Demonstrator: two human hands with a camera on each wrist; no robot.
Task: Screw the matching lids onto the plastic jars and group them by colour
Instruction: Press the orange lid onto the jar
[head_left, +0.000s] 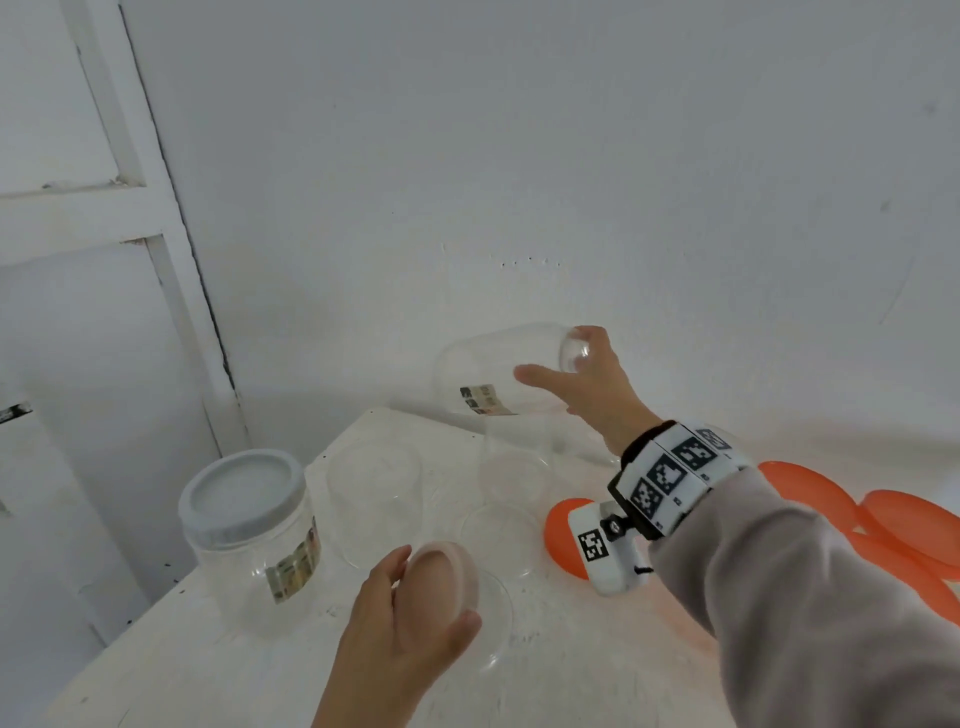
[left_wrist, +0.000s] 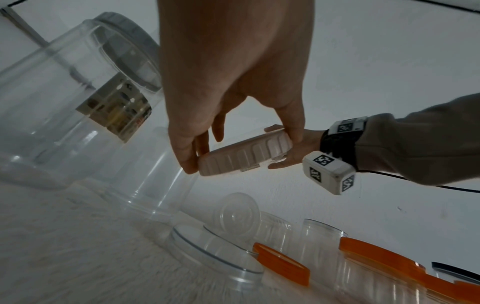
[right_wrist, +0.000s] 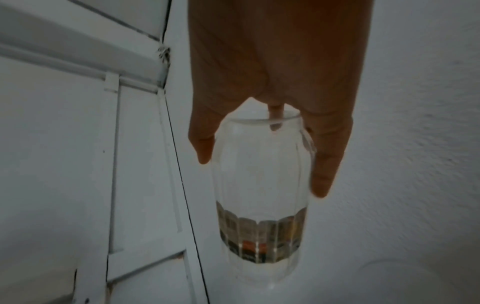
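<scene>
My left hand (head_left: 434, 592) grips a pale pink ribbed lid (head_left: 441, 569) by its rim, low over the table's front; the left wrist view shows thumb and fingers spread round the lid (left_wrist: 233, 162). My right hand (head_left: 558, 358) holds a clear labelled jar (head_left: 493, 379) lifted off the table near the back wall and tipped on its side. In the right wrist view the thumb and fingers clasp the jar (right_wrist: 259, 226) at its open mouth, one finger hooked inside. A larger clear jar with a grey lid (head_left: 244, 499) screwed on stands at the table's left.
Several open clear jars (head_left: 374, 499) stand in the middle of the white table (head_left: 182, 670). Orange lids (head_left: 904, 525) lie at the right, one orange lid (head_left: 561, 535) under my right wrist. A white wall and door frame (head_left: 171, 249) stand close behind.
</scene>
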